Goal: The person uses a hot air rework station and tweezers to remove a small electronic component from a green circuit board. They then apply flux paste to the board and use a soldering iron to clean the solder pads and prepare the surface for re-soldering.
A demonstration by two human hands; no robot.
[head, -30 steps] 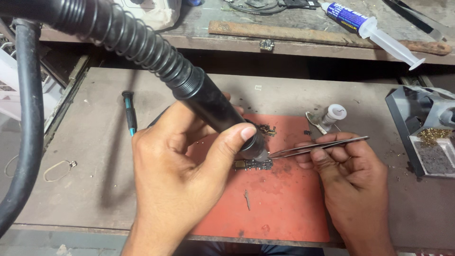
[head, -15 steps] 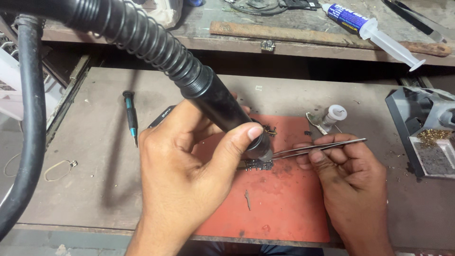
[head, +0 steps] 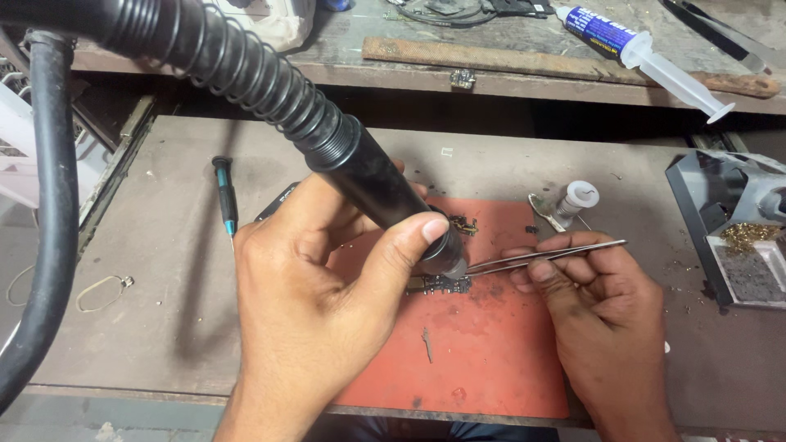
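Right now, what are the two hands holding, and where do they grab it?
Left hand grips the black nozzle near its tip. Right hand pinches the tweezers near their back end.

Both hands are bare: the left hand (head: 315, 311) at seven o'clock, the right hand (head: 602, 307) at four o'clock, without gloves, rings or visible sleeves.
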